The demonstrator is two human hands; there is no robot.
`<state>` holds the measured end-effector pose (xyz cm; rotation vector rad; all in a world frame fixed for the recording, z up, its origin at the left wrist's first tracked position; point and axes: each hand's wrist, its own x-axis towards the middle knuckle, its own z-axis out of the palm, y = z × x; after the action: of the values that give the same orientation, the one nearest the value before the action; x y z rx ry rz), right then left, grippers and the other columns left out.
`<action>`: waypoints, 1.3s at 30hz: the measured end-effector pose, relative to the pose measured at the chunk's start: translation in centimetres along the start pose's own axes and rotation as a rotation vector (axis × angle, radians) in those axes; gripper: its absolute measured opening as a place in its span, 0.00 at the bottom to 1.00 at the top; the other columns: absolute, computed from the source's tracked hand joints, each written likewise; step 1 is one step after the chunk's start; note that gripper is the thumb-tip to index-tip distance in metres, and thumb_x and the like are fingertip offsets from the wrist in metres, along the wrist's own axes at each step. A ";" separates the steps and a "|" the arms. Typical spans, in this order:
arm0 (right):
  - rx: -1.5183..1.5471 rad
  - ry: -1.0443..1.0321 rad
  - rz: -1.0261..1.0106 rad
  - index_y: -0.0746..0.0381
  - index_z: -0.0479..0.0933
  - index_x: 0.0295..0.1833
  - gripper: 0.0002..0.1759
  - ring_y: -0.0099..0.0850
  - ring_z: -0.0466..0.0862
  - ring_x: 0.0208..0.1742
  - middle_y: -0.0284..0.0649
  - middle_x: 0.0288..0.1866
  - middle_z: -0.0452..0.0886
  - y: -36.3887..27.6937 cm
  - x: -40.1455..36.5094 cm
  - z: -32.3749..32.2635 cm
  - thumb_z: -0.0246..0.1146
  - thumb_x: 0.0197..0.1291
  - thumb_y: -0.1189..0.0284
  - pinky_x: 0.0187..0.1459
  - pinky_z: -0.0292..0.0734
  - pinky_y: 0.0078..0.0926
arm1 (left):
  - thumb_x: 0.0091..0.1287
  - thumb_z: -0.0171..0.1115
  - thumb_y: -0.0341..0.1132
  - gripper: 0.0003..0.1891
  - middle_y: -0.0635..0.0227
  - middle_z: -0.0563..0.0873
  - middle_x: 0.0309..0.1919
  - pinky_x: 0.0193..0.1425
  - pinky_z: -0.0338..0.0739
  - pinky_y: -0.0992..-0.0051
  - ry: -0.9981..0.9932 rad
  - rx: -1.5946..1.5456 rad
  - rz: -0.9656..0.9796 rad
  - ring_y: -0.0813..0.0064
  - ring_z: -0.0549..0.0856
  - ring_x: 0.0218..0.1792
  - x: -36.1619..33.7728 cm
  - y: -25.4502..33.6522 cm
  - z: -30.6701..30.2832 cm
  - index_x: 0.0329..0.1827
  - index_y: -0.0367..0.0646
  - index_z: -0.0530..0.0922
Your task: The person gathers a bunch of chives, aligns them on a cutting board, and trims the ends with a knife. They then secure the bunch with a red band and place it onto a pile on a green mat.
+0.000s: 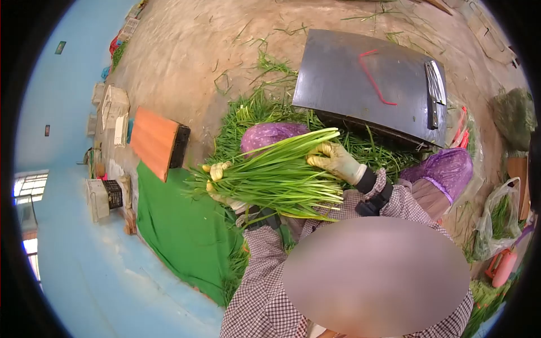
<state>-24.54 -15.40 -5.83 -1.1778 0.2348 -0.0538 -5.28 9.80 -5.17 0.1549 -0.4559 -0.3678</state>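
Note:
A large loose bunch of garlic chives (276, 177) lies across in front of my body, pale stem ends to the right and green tips to the left. My left hand (218, 173), in a pale yellow work glove, is wrapped around the leafy end, its fingers showing over the top of the bunch. Gloved as well, my right hand (340, 162) is closed on stems at the pale end, fingertips pinched on them. Dark bands circle both wrists.
A dark low table (349, 73) carries a red strip (372, 79) and a long knife (434, 96). More chives (253, 112) heap around my purple-covered knees (445, 172). Left are a green cloth (174, 225) and an orange board (152, 141). A plastic bag (499, 219) stands right.

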 end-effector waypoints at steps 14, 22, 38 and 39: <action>-1.635 0.220 -0.085 0.60 0.79 0.42 0.08 0.39 0.85 0.43 0.43 0.37 0.82 3.7 1.5 -2.7 0.58 0.63 0.69 0.45 0.82 0.36 | 0.72 0.59 0.35 0.18 0.69 0.82 0.43 0.68 0.72 0.63 0.011 -0.009 0.075 0.74 0.81 0.50 0.0 0.5 -0.4 0.64 0.40 0.75; -1.737 0.019 0.635 0.55 0.85 0.54 0.20 0.41 0.87 0.57 0.42 0.53 0.87 6.2 -6.7 -10.9 0.67 0.63 0.54 0.54 0.81 0.39 | 0.70 0.60 0.32 0.20 0.73 0.78 0.37 0.65 0.75 0.67 0.135 -0.058 0.147 0.76 0.79 0.44 -1.0 0.5 -1.1 0.64 0.39 0.75; -1.250 0.184 -0.490 0.55 0.81 0.41 0.09 0.41 0.83 0.44 0.39 0.38 0.80 1.1 0.4 1.4 0.66 0.61 0.63 0.49 0.78 0.39 | 0.74 0.60 0.36 0.17 0.70 0.81 0.42 0.72 0.72 0.64 -0.026 -0.035 0.082 0.74 0.81 0.52 0.0 -0.1 1.3 0.62 0.38 0.75; -1.358 0.222 -0.531 0.56 0.80 0.41 0.08 0.41 0.82 0.44 0.40 0.38 0.79 0.6 0.5 1.8 0.66 0.59 0.65 0.49 0.78 0.39 | 0.74 0.60 0.35 0.19 0.70 0.81 0.42 0.71 0.73 0.64 -0.041 -0.030 0.087 0.75 0.81 0.51 0.1 -0.1 1.2 0.64 0.37 0.74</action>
<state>-23.67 -13.61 -5.84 -2.5725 0.1275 -0.5615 -5.76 9.63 -4.05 0.0983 -0.4957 -0.2927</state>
